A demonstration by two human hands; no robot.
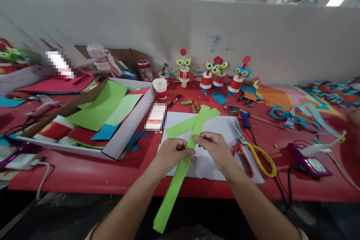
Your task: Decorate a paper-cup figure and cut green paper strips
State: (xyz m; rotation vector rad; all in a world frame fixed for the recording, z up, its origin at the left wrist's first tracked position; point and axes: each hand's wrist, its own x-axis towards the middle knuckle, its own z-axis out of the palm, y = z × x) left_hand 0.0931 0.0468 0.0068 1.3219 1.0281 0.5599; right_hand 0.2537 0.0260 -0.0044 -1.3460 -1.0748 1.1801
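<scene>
A long light-green paper strip [172,191] runs slantwise from beyond the table's front edge up over the white sheets. It looks like more than one layer at its lower end. My left hand [174,154] pinches it near the middle, thumb on top. Just above, my right hand [211,145] grips the same strip between thumb and fingers. Under its far end lies another green paper strip [180,126], crossing it on the white paper [204,168]. Scissors [247,146] with one red and one yellow handle rest right of my right hand, blades pointing away.
Left stands a white box [132,120] of coloured paper and cups. Paper-cup figures [184,75] line the back by the partition. A paper cup [160,88], a marker [174,100], a blue glue gun [244,116], a purple device [309,161] and cables lie around.
</scene>
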